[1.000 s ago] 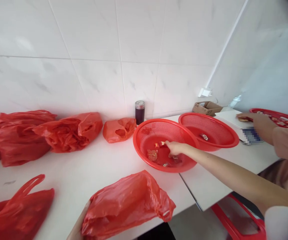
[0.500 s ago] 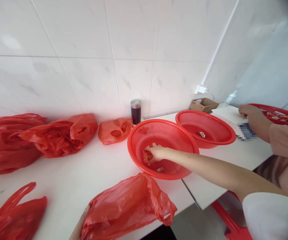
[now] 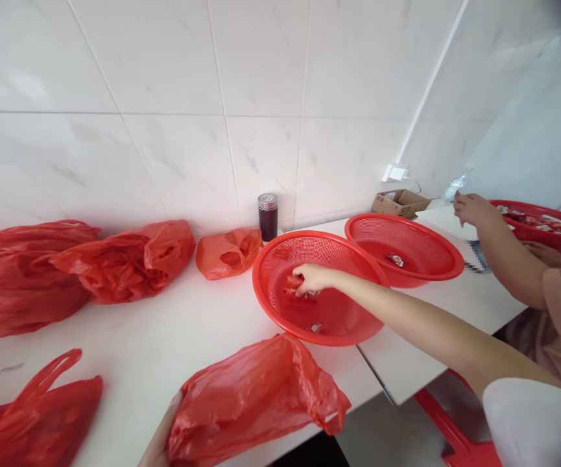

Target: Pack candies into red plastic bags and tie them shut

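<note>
My right hand (image 3: 312,277) is down inside the nearer red mesh basket (image 3: 266,310), fingers closed around small red wrapped packets (image 3: 294,285) with gold print. One more small wrapped piece (image 3: 316,327) lies on the basket floor below the hand. At the table's front edge, my left hand (image 3: 162,431) grips the left end of a red plastic bag (image 3: 246,395). The bag lies on its side with its handles toward the right, and most of my left fingers are hidden behind it.
Several red plastic bags (image 3: 32,275) stand along the wall, another (image 3: 41,421) at front left. A dark tumbler (image 3: 268,217) is behind the basket. A second red basket (image 3: 406,224) holds one small piece. A co-worker's hand (image 3: 469,209) is at right, near another basket (image 3: 528,227).
My right hand has moved leftward in the basket, gathering the red packets, and now lifts them slightly. My left hand still holds the bag. The co-worker's hand has risen.
</note>
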A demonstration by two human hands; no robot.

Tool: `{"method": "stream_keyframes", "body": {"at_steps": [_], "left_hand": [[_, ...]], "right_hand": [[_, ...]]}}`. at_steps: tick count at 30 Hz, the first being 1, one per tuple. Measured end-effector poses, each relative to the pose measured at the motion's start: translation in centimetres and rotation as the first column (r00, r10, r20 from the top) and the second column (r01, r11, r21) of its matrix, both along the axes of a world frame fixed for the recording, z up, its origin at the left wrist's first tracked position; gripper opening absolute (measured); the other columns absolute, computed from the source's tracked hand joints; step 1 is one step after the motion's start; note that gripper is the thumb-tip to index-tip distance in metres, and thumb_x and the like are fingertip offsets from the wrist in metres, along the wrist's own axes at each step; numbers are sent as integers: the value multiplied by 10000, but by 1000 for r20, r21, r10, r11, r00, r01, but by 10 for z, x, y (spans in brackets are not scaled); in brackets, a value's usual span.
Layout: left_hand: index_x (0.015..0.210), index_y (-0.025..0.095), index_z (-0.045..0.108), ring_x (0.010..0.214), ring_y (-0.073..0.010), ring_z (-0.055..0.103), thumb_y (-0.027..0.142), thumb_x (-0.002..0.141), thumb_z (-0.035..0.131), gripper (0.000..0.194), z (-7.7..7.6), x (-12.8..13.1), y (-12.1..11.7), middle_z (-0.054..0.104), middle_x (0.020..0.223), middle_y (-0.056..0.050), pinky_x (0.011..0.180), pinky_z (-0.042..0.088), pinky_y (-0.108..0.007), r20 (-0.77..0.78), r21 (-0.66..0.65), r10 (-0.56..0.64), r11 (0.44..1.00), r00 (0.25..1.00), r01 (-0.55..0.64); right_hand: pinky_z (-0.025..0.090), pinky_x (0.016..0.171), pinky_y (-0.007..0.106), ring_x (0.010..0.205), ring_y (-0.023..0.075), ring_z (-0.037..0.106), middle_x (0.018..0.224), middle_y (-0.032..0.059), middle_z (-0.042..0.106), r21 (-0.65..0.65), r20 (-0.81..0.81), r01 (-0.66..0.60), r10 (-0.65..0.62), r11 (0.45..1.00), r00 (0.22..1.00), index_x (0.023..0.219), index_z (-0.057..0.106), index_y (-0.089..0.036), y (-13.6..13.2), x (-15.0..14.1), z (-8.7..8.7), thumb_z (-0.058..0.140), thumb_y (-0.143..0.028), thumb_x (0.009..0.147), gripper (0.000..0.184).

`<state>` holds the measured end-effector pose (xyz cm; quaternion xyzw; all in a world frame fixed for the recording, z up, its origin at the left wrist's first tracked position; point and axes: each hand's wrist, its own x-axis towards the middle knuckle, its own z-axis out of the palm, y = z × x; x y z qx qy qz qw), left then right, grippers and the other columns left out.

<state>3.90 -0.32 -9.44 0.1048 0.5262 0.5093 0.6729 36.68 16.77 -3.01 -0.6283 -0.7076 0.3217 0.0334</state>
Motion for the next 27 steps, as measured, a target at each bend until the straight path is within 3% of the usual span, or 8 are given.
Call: {"method": "stream_keyframes", "body": {"at_steps": [3, 6, 10, 13, 16, 20, 24, 27], "left_hand": [[957, 177, 707, 657, -204, 709, 224, 767, 667, 200, 1, 2, 1, 741, 774, -48, 551, 599, -253, 28, -15, 55, 998, 998, -54], [982, 159, 703, 621, -161, 696, 203, 862, 563, 190, 5, 8, 3, 740, 789, -45, 582, 605, -246, 86, -32, 119, 993, 989, -117], [1020, 125, 685, 686, -165, 711, 197, 936, 453, 257, 13, 18, 5, 740, 832, -73, 626, 611, -257, 152, -46, 130, 991, 980, -124], [1046, 103, 667, 696, -176, 717, 171, 943, 440, 259, 16, 21, 2, 736, 813, -85, 631, 613, -266, 129, -48, 128, 991, 983, -123], [1103, 101, 644, 708, -179, 721, 135, 939, 444, 261, 17, 15, -5, 732, 787, -83, 615, 610, -247, 110, -61, 141, 989, 984, -135], [1169, 93, 614, 716, -182, 724, 161, 960, 411, 300, 11, -3, -11, 732, 803, -101, 575, 604, -225, 208, -104, 154, 985, 966, -135], [1111, 122, 646, 723, -148, 717, 191, 977, 361, 322, 2, -18, -6, 735, 813, -85, 554, 586, -177, 297, -96, 207, 978, 932, -186], [1051, 191, 680, 783, -132, 707, 186, 948, 419, 281, 6, -24, -2, 735, 843, -33, 659, 591, -189, 65, 65, 198, 977, 978, -202]], "right_hand": [[531, 653, 261, 770, 161, 662, 983, 68, 672, 28, -288, -2, 10, 1000, 958, 1062, 555, -163, -21, -7, 29, 664, -261, 811, 291], [542, 759, 291, 864, 165, 660, 1009, 51, 670, 21, -720, -42, 45, 999, 692, 1040, 576, -163, -62, -35, 43, 708, -300, 784, 318], [518, 807, 277, 860, 147, 652, 943, 5, 679, -140, -870, -216, -16, 966, 493, 968, 629, -175, -116, -91, 7, 773, -317, 720, 320], [507, 759, 279, 805, 156, 644, 906, 6, 684, -148, -796, -155, -25, 977, 605, 970, 637, -178, -130, -121, -41, 770, -328, 718, 322], [478, 706, 274, 764, 160, 623, 856, 9, 670, 30, -607, 15, 7, 999, 795, 934, 621, -185, -123, -130, -67, 753, -329, 729, 283], [454, 825, 327, 981, 218, 590, 1058, 56, 633, 244, -362, -4, 94, 970, 927, 1116, 582, -234, -112, -128, -59, 744, -405, 733, 450], [432, 912, 446, 1161, 331, 519, 1255, 147, 543, 246, -137, -84, 120, 966, 983, 1339, 468, -246, -112, -129, -48, 625, -488, 820, 594], [440, 904, 474, 1126, 360, 541, 1248, 179, 544, 275, 13, -172, 175, 946, 985, 1371, 451, -214, -119, -132, -43, 649, -445, 806, 642]]}}
